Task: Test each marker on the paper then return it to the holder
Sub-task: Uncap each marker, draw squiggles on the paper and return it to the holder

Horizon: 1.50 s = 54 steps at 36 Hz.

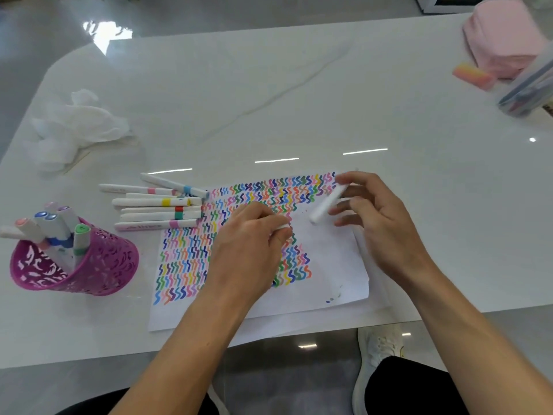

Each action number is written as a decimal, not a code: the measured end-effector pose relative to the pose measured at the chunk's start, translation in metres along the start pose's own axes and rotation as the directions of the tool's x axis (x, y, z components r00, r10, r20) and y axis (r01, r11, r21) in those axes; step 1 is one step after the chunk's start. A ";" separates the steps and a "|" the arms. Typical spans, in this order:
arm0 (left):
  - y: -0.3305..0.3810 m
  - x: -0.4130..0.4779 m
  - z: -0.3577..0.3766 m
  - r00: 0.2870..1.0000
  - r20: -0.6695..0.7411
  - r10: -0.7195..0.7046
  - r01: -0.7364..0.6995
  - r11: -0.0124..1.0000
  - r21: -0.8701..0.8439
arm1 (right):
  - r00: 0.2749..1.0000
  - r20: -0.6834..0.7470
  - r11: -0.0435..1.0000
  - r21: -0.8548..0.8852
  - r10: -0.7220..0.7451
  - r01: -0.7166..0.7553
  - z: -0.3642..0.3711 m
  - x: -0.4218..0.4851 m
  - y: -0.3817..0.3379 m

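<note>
Holding a white marker part in each of the two hands, over the paper (326, 265) – the hands are apart.
The left hand (254, 238) rests on the squiggle-covered sheet, fingers curled round a small white piece (282, 227); the right hand (371, 211) pinches a white tube (326, 205) just above the sheet, blurred – cap or pen, I cannot tell. Loose markers (158, 208) lie in a row on the desk (299, 100) left of the paper. The purple holder (101, 265) stands further left with several markers in it.
</note>
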State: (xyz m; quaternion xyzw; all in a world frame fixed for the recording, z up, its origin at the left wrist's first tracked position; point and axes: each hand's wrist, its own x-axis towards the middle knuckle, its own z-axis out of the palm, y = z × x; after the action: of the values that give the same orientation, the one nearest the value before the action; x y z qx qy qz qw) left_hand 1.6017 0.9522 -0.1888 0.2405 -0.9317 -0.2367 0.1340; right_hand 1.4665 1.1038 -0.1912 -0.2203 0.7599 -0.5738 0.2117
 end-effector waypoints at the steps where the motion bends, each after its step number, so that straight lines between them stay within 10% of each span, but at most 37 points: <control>1: 0.000 0.000 0.000 1.000 0.001 0.005 -0.005 1.000 0.005 | 1.000 0.006 1.000 0.013 -0.009 0.009 0.000 0.001 0.000; 13: 0.001 0.001 0.003 0.998 0.035 0.057 -0.057 0.998 0.019 | 0.967 -0.153 0.958 -0.232 -0.206 0.167 0.016 0.007 0.018; 27: 0.000 0.002 0.007 0.996 0.046 0.079 -0.080 0.996 0.037 | 0.984 -0.175 0.993 0.100 -0.041 0.059 0.019 0.013 0.019; 54: 0.000 0.003 0.007 0.990 0.143 0.017 -0.028 0.997 0.077 | 0.988 -0.153 1.000 0.026 0.002 0.002 0.025 0.020 0.030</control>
State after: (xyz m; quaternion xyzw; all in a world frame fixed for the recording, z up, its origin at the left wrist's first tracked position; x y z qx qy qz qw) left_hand 1.5963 0.9528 -0.1946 0.2177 -0.9501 -0.2150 0.0602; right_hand 1.4620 1.0805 -0.2280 -0.1729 0.7664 -0.5989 0.1553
